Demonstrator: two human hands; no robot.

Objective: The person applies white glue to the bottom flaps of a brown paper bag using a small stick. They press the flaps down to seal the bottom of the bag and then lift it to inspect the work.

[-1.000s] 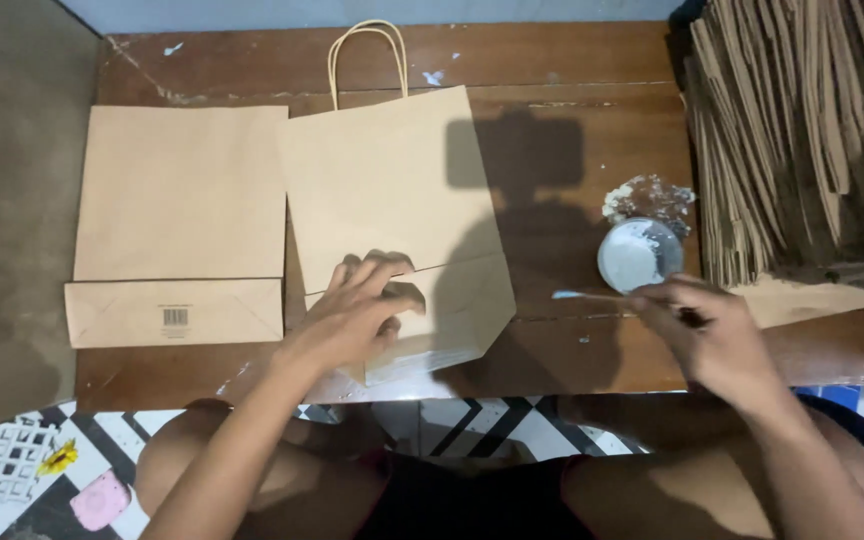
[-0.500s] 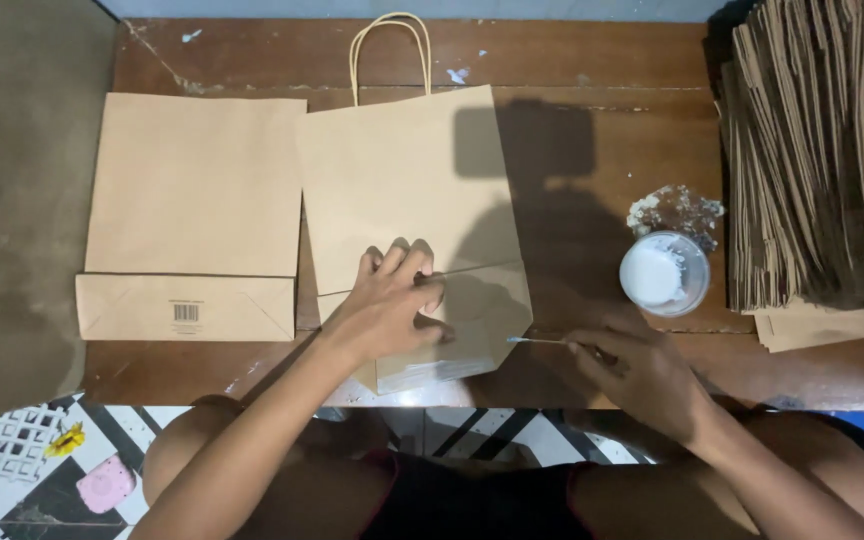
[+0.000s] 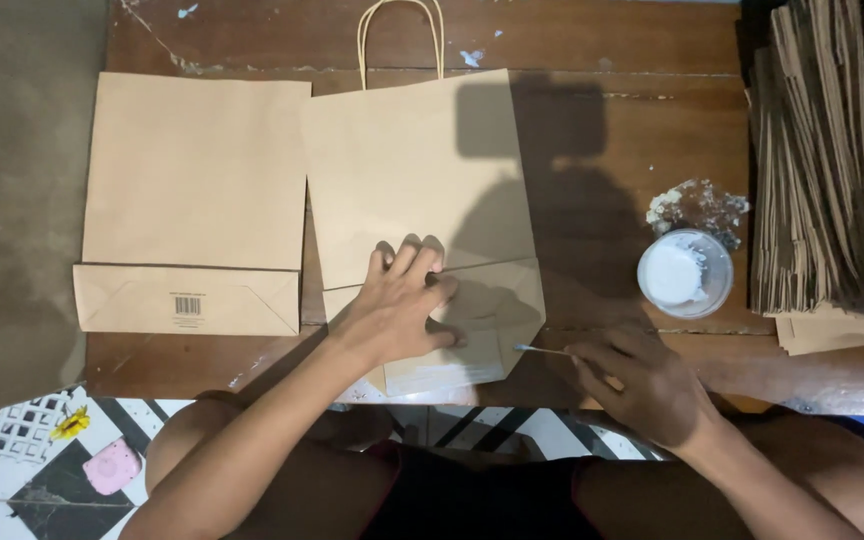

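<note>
Left hand (image 3: 397,310) lies flat, fingers spread, pressing the open bottom fold of the centre handled bag (image 3: 417,200). Right hand (image 3: 642,385) pinches a thin stick (image 3: 542,350) just right of the fold. Left bag (image 3: 192,200) already sealed; stack (image 3: 832,150) waits far right.

A small home workshop for paper-bag making is being shown. A worn, scratched wooden table (image 3: 652,60) is being used as a low bench, with flat brown paper bags (image 3: 197,170) laid out on it. A tall stack of folded bags (image 3: 832,150) is being kept at the right edge, beside a small cup of white glue (image 3: 684,272). Patterned tile flooring (image 3: 12,470) is being seen below.
</note>
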